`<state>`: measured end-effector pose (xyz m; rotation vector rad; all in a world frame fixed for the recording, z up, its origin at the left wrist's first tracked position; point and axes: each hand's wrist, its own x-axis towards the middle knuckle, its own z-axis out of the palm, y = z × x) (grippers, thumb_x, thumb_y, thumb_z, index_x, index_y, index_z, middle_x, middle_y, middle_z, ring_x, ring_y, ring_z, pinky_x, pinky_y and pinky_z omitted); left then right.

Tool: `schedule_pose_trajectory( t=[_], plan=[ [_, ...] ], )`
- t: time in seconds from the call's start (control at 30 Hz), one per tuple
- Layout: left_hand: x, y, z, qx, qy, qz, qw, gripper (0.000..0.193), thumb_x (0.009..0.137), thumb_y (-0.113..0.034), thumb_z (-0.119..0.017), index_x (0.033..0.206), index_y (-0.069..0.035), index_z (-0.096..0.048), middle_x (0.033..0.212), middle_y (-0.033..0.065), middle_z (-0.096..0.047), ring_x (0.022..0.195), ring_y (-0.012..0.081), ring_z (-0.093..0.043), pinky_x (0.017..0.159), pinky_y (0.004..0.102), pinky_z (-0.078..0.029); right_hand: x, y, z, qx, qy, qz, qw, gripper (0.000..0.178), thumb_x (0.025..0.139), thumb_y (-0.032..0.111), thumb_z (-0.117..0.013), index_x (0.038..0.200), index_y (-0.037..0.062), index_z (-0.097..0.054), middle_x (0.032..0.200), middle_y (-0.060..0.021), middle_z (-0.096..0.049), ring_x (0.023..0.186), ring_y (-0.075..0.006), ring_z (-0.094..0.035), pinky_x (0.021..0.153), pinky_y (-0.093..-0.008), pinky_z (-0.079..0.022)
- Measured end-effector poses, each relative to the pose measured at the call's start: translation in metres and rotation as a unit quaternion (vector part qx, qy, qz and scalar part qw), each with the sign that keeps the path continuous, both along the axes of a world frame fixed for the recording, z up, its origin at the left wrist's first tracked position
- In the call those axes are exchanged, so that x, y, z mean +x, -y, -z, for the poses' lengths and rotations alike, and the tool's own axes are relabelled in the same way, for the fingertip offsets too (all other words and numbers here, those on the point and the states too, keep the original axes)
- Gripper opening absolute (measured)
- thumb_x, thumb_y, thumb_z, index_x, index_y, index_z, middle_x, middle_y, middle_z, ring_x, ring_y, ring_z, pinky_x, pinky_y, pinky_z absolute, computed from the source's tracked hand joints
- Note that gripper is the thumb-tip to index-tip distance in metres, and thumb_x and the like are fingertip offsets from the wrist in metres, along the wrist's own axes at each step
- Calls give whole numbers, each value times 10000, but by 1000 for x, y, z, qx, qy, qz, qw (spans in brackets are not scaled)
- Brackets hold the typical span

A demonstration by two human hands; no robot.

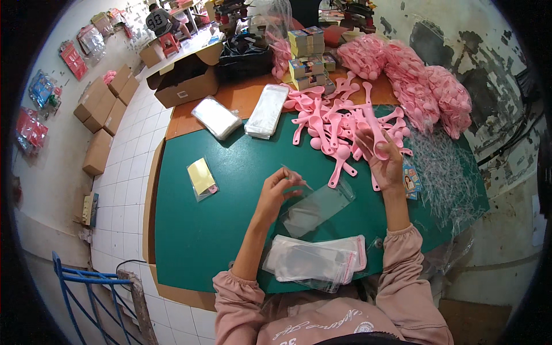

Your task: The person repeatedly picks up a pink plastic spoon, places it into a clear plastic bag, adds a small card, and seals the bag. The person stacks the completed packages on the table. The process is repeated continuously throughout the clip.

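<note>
Head view: left hand (277, 187) pinched a clear plastic sleeve (317, 208) just above the green bench (201, 236); right hand (384, 158) grasped a pink spoon (374, 133) at the edge of the loose spoon heap (336, 123). Nearby: stack of empty sleeves (313, 261), two sleeve bundles (241, 117), one packed sleeve with yellow card (202, 178), bagged spoons (414, 80), open carton (184, 77).

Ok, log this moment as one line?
left hand: holds clear sleeve | right hand: holds pink spoon | pile of pink spoons behind | green table
</note>
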<state>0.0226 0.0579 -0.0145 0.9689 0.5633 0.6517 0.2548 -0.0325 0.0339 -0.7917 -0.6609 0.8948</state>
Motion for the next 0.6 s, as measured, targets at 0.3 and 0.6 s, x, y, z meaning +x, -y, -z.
schedule_pose_trajectory(
  t=[0.3,0.6],
  plan=[
    [-18,-3,-6,-82,116,-36,989,218,779,-63,-565,976,-81,-473,860,60,-607,778,117,-602,653,224,-481,2,4,22,-159,367,-19,916,157,827,56,-530,978,32,-565,839,-7,-586,709,-70,-541,627,-192,-423],
    [-14,2,-28,42,-47,-14,998,283,799,-71,-621,1047,-22,-494,871,114,-645,764,140,-626,661,235,-512,-16,6,14,-210,-36,-164,963,415,877,112,-478,1257,46,-324,791,-60,-532,589,-124,-526,538,-276,-476]
  ],
)
